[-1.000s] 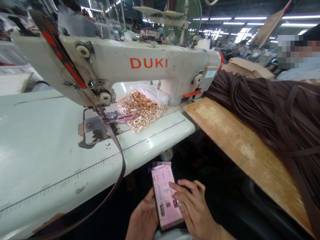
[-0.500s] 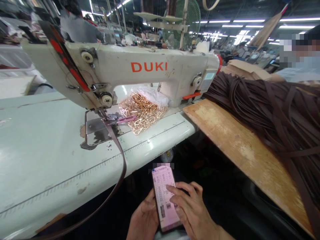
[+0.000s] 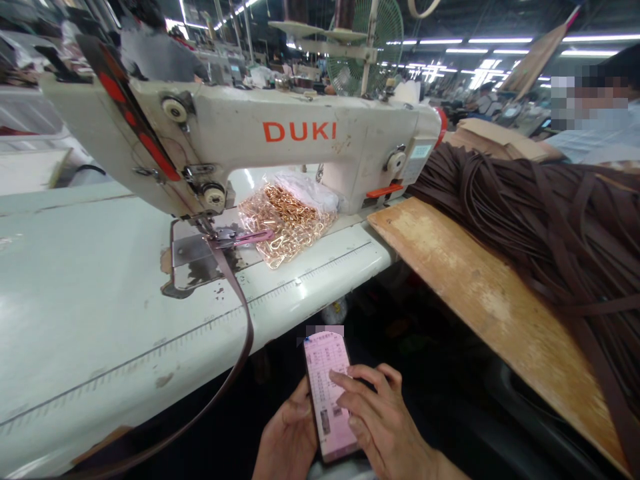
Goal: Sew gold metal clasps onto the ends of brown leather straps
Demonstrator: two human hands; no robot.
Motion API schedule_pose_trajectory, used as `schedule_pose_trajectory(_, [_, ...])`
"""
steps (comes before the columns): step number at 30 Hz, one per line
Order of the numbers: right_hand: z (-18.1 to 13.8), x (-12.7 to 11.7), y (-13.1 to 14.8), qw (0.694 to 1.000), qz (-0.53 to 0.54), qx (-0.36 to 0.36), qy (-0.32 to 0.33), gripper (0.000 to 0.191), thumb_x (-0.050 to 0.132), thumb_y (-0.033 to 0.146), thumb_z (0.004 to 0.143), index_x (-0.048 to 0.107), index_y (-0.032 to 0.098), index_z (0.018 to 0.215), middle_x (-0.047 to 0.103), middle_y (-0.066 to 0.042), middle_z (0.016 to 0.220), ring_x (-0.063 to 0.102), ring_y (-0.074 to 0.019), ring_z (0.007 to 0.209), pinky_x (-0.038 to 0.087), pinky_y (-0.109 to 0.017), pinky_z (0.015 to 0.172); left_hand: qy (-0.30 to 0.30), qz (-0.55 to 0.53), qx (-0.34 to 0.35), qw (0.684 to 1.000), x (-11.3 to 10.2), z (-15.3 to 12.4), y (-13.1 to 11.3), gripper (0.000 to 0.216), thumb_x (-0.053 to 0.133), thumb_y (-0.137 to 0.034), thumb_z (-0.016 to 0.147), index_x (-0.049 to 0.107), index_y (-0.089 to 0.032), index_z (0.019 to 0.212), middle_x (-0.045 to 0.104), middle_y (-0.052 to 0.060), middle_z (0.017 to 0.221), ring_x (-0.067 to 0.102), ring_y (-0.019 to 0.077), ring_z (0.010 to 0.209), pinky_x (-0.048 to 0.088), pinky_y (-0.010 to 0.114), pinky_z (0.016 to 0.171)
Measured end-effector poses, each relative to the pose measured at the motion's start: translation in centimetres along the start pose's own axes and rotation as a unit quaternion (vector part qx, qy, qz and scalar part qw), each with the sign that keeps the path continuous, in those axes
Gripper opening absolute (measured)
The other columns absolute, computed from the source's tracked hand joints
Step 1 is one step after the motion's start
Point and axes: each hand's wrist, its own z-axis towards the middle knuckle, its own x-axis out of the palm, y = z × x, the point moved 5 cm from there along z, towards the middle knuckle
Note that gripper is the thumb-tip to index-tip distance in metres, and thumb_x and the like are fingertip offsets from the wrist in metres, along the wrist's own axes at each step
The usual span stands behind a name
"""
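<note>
My left hand [image 3: 287,433] is closed round the left edge of a dark-edged phone [image 3: 321,400], low at the centre of the head view. Its face is pink with printed rows and a table; I cannot tell whether that is the screen or a paper slip on it. My right hand [image 3: 385,417] reaches over from the right with fingers spread, the fingertips on or just above the pink face. Beyond my hands stands a sewing machine [image 3: 300,110]. A brown strap [image 3: 237,293] lies under its presser foot and hangs over the table edge in a loop.
A clear bag of gold metal clasps [image 3: 293,230] and pink-handled thread snips [image 3: 253,237] lie on the machine table [image 3: 90,320]. At right, a wooden board [image 3: 480,300] borders a heap of brown straps [image 3: 530,220]. A person [image 3: 595,133] is at the far right.
My right hand's fingers have shifted slightly left over the pink face. The phone and my left hand stay nearly where they were.
</note>
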Motion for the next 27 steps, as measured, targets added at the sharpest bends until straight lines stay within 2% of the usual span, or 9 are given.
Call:
schedule_pose_trajectory(2, [0.01, 0.11, 0.04, 1.000, -0.005, -0.001, 0.012, 0.029, 0.032, 0.026, 0.101, 0.060, 0.018, 0.100, 0.064, -0.004, 0.121, 0.050, -0.0220, 0.109, 0.026, -0.036, 0.090, -0.004, 0.001, 0.001, 1.000, -0.07, -0.05, 0.03, 0.046, 0.046, -0.014, 0.076, 0.064, -0.018, 0.118, 0.066, 0.009, 0.111, 0.057, 0.0285, 0.109, 0.038, 0.044, 0.099])
schedule_pose_trajectory(6, [-0.02, -0.03, 0.03, 1.000, 0.005, 0.005, -0.011, 0.031, 0.030, 0.027, 0.102, 0.060, 0.019, 0.098, 0.065, -0.005, 0.118, 0.050, -0.0224, 0.108, 0.026, -0.037, 0.089, -0.004, 0.002, 0.001, 1.000, 0.05, -0.08, 0.03, 0.046, 0.046, -0.013, 0.076, 0.065, -0.018, 0.118, 0.067, 0.009, 0.109, 0.057, 0.0286, 0.109, 0.038, 0.044, 0.099])
schedule_pose_trajectory(16, [0.03, 0.08, 0.00, 0.999, 0.034, 0.006, -0.011, 0.030, 0.030, 0.026, 0.103, 0.058, 0.017, 0.100, 0.062, -0.004, 0.123, 0.047, -0.0222, 0.110, 0.023, -0.037, 0.091, 0.008, -0.010, -0.007, 1.000, -0.02, 0.07, 0.03, 0.046, 0.046, -0.013, 0.076, 0.065, -0.019, 0.118, 0.068, 0.009, 0.107, 0.057, 0.0285, 0.110, 0.037, 0.044, 0.100])
schedule_pose_trajectory(27, [0.33, -0.22, 0.19, 1.000, 0.013, -0.006, 0.013, 0.027, 0.031, 0.025, 0.102, 0.057, 0.017, 0.099, 0.063, -0.004, 0.122, 0.047, -0.0216, 0.110, 0.024, -0.036, 0.091, -0.001, -0.010, 0.003, 1.000, 0.10, -0.01, 0.05, 0.047, 0.045, -0.013, 0.076, 0.065, -0.018, 0.119, 0.067, 0.009, 0.107, 0.056, 0.0281, 0.109, 0.038, 0.043, 0.098])
